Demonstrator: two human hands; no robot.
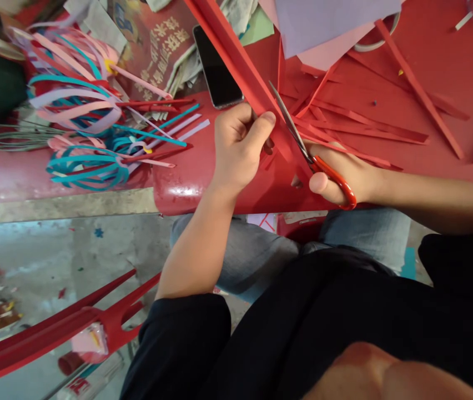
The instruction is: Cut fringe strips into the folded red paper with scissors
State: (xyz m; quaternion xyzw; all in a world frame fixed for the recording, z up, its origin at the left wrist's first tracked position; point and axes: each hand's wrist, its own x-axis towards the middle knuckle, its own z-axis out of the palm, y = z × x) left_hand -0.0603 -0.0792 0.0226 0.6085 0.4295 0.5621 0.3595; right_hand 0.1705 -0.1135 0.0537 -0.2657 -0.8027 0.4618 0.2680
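My left hand [240,145] pinches the near end of a long folded red paper sheet [236,58], thumb on top and fingers curled under. The sheet runs from the table's near edge up toward the far left. My right hand [345,178] grips red-handled scissors [303,145] just right of the left thumb. Their metal blades are parted and lie along the right side of the red paper. Several cut red paper strips [365,119] lie on the red table [461,61] beyond the scissors.
A black phone [217,69] lies face up just left of the red sheet. Paper-strip lanterns [82,111] in teal, pink and lilac are piled at the left. Lilac and pink paper sheets [323,22] lie at the far side. A red chair [74,328] stands on the floor at lower left.
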